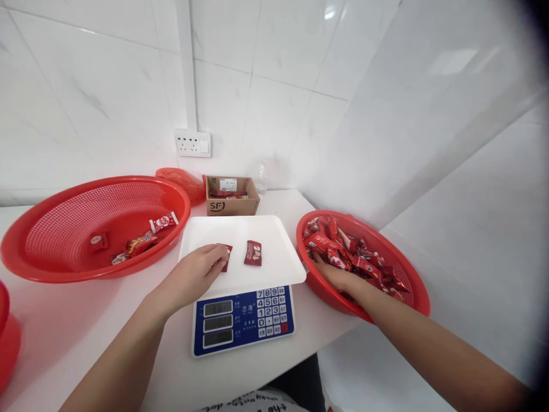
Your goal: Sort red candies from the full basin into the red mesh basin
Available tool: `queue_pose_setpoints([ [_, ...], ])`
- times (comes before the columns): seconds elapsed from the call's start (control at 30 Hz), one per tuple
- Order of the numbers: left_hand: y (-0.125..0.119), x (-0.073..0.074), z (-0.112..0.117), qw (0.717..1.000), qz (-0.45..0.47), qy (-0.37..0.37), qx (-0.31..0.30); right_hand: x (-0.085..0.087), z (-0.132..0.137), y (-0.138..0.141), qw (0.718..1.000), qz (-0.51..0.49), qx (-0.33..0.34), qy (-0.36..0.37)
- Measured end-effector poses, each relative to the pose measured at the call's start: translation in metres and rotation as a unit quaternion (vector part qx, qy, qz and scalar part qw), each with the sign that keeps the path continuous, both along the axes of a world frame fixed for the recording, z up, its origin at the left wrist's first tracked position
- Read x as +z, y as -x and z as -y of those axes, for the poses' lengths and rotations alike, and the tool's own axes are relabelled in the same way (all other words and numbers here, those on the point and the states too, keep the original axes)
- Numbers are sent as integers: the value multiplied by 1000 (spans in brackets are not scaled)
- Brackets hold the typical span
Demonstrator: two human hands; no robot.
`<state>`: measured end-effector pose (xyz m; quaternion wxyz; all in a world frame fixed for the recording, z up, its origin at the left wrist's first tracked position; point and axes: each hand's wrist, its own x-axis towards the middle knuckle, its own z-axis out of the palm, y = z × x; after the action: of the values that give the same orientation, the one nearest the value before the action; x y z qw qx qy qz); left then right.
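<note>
Into the head view, and pinching a dark red packet (pixel 228 263) in the left hand (pixel 201 273), fingertips closed on it, over the left part of the white tray (pixel 278 274). Hard to tell whether lifted or resting there. Spotting a second dark red packet (pixel 253 253) just beside it, lying flat on the tray, above the blue keypad panel (pixel 244 321) of the scale.

And over to the right, reaching with the right hand (pixel 337 276) into a red basket (pixel 319 289), fingers buried among red wrapped packets (pixel 337 243); can't tell if gripping any. Across on the left, seeing another basket (pixel 43 229) with a few wrapped pieces (pixel 141 244) inside. Behind the tray, noting a cardboard box (pixel 234 207) next to a red plastic bag (pixel 189 186).
</note>
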<state>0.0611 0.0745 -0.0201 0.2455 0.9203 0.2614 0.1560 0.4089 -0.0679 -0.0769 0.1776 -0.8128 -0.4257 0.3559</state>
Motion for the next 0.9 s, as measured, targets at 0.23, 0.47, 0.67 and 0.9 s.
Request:
queue_pose_setpoints([
  [0.23, 0, 0, 0, 1000, 6, 0, -4, 29, 6, 8, 996, -43, 74, 6],
  [0.47, -1, 0, 1, 1000, 23, 5, -14, 28, 5, 13, 996, -84, 44, -8],
  [0.67, 1, 2, 3, 1000, 15, 15, -21, 25, 7, 8, 988, -151, -7, 12],
  [0.9, 2, 4, 4, 1000, 7, 27, -14, 25, 10, -4, 981, -174, -79, -17],
])
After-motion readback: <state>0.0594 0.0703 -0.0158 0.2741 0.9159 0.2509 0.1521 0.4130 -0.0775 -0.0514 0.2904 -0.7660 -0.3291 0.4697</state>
